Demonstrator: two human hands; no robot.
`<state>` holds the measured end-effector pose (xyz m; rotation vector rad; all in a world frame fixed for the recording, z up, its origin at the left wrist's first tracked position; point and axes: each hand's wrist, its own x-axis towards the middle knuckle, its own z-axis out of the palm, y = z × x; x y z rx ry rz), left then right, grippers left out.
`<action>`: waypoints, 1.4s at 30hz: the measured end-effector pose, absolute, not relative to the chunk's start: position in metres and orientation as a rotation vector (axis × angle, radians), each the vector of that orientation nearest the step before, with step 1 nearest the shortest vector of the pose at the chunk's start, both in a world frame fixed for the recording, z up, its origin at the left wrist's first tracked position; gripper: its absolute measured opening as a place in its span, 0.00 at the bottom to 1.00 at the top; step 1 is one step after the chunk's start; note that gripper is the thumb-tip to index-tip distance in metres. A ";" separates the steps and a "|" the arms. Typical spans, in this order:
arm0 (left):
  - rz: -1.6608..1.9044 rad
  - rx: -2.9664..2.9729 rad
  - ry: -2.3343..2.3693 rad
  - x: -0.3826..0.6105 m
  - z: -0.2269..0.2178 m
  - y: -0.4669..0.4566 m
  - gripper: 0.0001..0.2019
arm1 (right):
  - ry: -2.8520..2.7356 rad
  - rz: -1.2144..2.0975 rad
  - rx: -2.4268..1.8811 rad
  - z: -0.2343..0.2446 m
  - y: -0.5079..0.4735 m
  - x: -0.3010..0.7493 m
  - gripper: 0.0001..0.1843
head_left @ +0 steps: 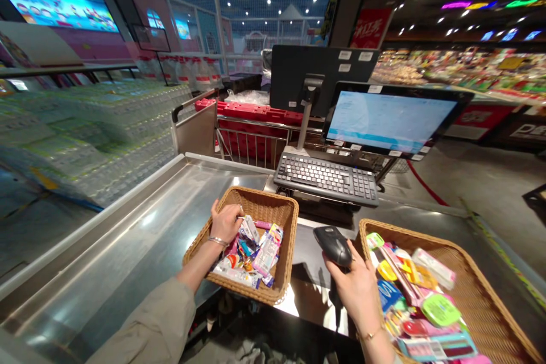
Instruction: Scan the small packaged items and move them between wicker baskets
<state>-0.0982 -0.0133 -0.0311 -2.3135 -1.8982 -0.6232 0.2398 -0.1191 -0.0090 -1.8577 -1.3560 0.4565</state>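
Note:
My left hand (225, 223) reaches into the left wicker basket (285, 205) and is closed on a small white packet (249, 229) at the top of a pile of several colourful packaged items. My right hand (357, 287) grips a black handheld barcode scanner (333, 244), holding it upright between the two baskets. The right wicker basket (478, 273) sits just right of that hand and holds several packets in green, yellow, pink and blue.
A steel checkout counter (140, 239) runs to the left. Behind the baskets stand a black keyboard (326, 178), a lit touchscreen (386, 121) and a customer display. Red shopping baskets (251, 111) sit beyond a rail; stacked bottled water fills the left.

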 end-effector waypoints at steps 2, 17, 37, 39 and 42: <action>-0.548 -2.364 -1.869 -0.099 -0.036 -0.017 0.07 | -1.375 0.455 -1.846 -0.009 -0.120 0.239 0.24; 0.080 -2.650 -1.922 -0.110 -0.064 -0.023 0.17 | -1.410 0.415 -1.848 -0.015 -0.120 0.239 0.23; 0.269 -2.252 -2.256 -0.076 -0.097 0.003 0.20 | -1.372 0.472 -1.848 -0.010 -0.119 0.243 0.22; 0.276 -2.238 -2.279 -0.074 -0.096 0.003 0.20 | -1.363 0.469 -1.845 -0.009 -0.119 0.244 0.23; 0.237 -2.216 -2.281 -0.072 -0.090 0.002 0.18 | -1.380 0.432 -1.841 -0.012 -0.119 0.246 0.22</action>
